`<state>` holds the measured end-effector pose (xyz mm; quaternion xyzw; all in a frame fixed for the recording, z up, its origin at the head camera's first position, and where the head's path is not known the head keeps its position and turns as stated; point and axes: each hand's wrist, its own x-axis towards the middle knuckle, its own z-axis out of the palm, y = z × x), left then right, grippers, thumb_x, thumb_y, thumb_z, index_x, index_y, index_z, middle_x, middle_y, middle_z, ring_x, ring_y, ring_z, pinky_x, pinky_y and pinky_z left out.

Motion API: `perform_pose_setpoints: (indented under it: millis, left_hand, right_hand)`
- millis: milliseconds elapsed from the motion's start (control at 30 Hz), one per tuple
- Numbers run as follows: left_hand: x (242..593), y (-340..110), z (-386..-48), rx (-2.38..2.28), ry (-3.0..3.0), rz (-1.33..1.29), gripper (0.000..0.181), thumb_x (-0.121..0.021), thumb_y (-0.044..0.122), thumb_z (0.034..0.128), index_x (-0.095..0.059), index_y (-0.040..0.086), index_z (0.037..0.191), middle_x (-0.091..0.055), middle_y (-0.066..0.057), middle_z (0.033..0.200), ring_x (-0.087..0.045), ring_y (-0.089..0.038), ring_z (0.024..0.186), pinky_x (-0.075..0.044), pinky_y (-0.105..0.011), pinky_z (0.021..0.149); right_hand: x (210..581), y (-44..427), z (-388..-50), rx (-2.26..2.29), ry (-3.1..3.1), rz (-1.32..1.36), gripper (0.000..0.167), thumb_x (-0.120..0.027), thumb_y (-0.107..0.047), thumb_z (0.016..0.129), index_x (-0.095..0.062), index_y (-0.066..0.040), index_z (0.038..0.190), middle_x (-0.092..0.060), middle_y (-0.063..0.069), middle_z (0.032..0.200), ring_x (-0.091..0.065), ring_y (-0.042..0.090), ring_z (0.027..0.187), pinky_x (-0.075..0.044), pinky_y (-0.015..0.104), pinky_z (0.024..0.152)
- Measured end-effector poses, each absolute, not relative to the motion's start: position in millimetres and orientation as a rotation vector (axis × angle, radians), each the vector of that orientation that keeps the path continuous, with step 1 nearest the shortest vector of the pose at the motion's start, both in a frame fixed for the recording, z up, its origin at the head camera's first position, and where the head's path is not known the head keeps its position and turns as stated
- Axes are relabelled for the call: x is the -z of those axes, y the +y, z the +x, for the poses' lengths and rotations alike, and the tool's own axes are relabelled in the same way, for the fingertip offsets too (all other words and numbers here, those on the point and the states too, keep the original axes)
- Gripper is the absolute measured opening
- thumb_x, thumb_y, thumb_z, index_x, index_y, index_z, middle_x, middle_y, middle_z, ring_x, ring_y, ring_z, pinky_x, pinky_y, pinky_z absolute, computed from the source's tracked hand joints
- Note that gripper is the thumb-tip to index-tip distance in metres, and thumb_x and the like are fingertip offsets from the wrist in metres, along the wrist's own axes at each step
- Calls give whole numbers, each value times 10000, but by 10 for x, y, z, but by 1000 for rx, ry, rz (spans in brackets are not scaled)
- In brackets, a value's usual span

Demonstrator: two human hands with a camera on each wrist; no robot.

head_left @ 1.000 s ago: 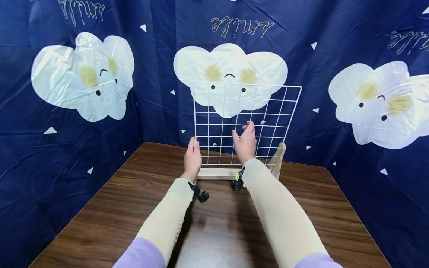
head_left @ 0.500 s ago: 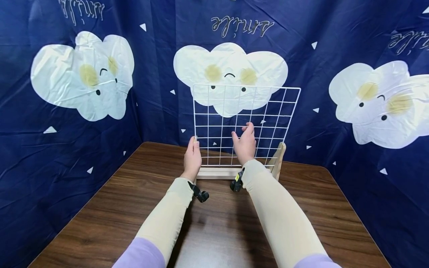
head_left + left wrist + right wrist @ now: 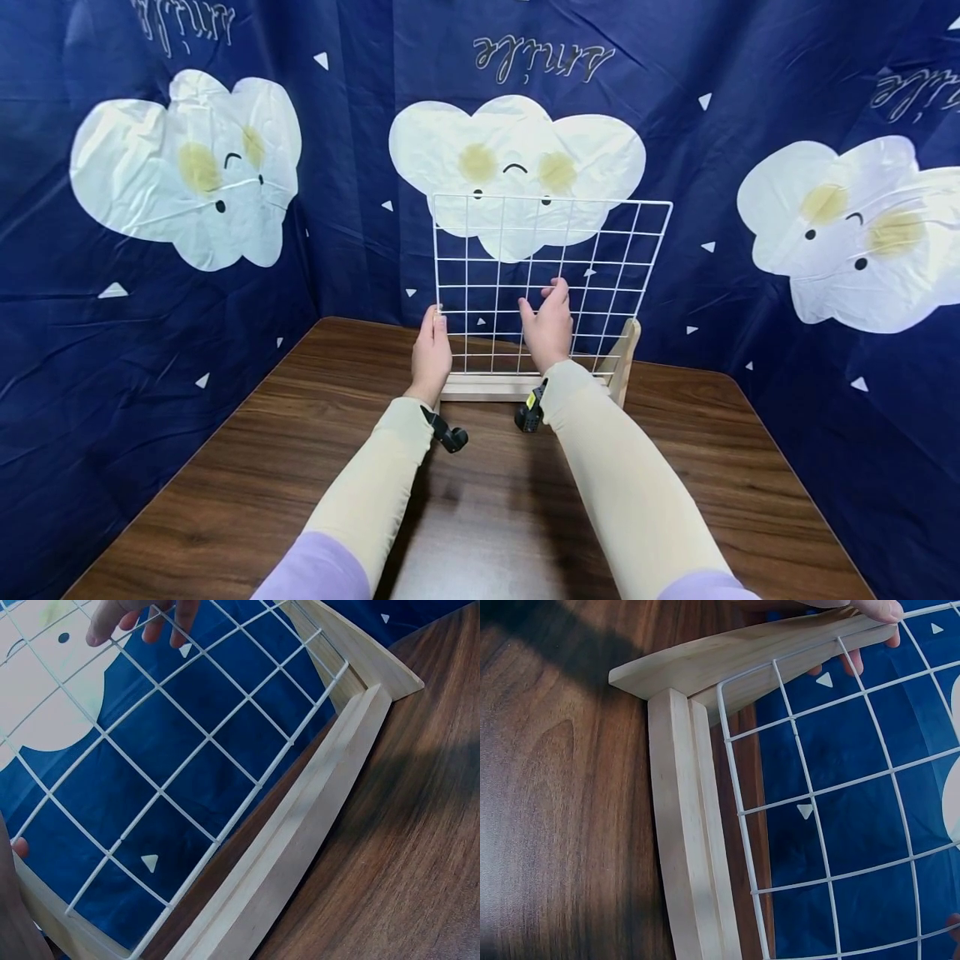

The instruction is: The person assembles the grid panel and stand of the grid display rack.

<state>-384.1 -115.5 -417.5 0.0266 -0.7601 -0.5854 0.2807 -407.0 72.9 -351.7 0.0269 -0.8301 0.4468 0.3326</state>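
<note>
A white wire grid panel [image 3: 483, 287] stands nearly upright within a light wooden stand, its bottom wire just above the grooved bottom rail [image 3: 487, 388]. My right hand [image 3: 549, 329] holds the grid near its middle, the thumb in front and other fingers passing behind the wires. My left hand [image 3: 431, 358] grips the stand's left side piece, beside the grid's left edge. In the right wrist view that side piece [image 3: 742, 656] joins the rail, with left fingertips around its upper end. The right side piece [image 3: 364, 656] shows in the left wrist view, untouched by a hand.
The brown wood-grain table [image 3: 480, 500] spreads under and in front of the stand. Dark blue cloth [image 3: 360, 167] printed with white clouds hangs behind it and along both sides. Each wrist carries a small black camera [image 3: 450, 437].
The grid has sunk slightly toward the bottom rail, and my right hand has lowered with it. My left hand and the stand have stayed in place.
</note>
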Motion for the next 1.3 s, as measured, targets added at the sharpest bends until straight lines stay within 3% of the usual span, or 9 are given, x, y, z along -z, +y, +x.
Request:
perform_pose_setpoints:
  millis: [633, 1300]
  left_hand:
    - [4193, -1155, -3857, 1572, -2028, 64, 466, -377, 362, 1105, -451, 168, 1523, -519, -100, 1502, -495, -285, 1361, -364, -442, 1134]
    - [4211, -1161, -3881, 1565, -2016, 58, 442, -405, 322, 1102, -466, 166, 1510, -534, -110, 1485, -506, -306, 1346, -378, -477, 1116]
  right_hand:
    - [3599, 748, -4062, -1188, -2199, 80, 606, -729, -284, 938, -391, -75, 1395, -580, 137, 1244, -608, 377, 984, -487, 512, 890]
    - [3726, 753, -4068, -1164, -2207, 60, 600, -736, -283, 932, -401, -61, 1378, -578, 99, 1204, -626, 374, 953, -501, 508, 861]
